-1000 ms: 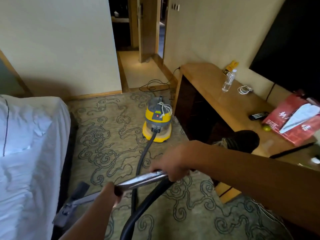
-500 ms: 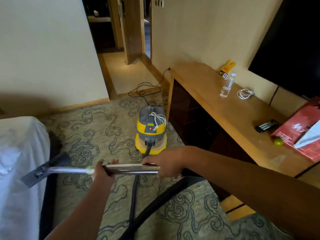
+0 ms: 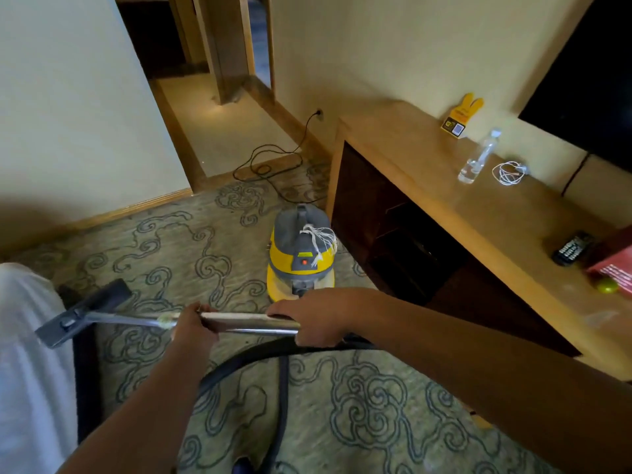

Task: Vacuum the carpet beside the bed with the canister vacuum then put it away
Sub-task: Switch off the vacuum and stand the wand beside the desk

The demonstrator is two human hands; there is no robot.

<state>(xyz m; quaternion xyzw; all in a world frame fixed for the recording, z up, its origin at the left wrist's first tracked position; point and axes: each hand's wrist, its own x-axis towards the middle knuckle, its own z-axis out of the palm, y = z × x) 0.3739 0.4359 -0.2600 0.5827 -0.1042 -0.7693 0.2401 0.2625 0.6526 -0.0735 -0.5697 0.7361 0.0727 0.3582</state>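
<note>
Now, the scene line by line.
Left hand: the left hand [image 3: 191, 325] curls round the metal wand [image 3: 239, 323] near its middle, thumb side up.
Right hand: the right hand [image 3: 307, 316] grips the same wand at its rear end, just where the black hose [image 3: 273, 381] joins it, knuckles up.
Wand: it lies almost level across the view, pointing left toward the bed [image 3: 30, 364].
Floor nozzle: the grey floor nozzle [image 3: 85, 311] sits at the wand's left end, tilted, right at the bed's edge; whether it touches the carpet [image 3: 164, 254] I cannot tell.
Hose: it loops from the right hand down and across the carpet, one run heading toward the canister, another leaving the bottom of the view.
Canister vacuum: the yellow and grey canister vacuum [image 3: 301, 254] stands upright on the carpet just beyond the hands, close beside the end of the wooden worktop [image 3: 427, 186], with white string tied at its handle.
Power cord: a black power cord [image 3: 270, 162] lies in loose coils on the floor by the doorway and runs up to a wall socket [image 3: 319, 113].
Carpet: greenish with dark swirl patterns, between the bed and the worktop.
On the worktop: a clear water bottle [image 3: 477, 159] standing upright, a coiled white cable [image 3: 509, 172] just beside it, a yellow rabbit-eared card [image 3: 461, 118] against the wall, a black remote [image 3: 573, 249], a red booklet [image 3: 615, 268] and a small green fruit [image 3: 607, 285] touching the booklet's edge.
Wall above: a dark screen [image 3: 588, 73] at the upper right.
</note>
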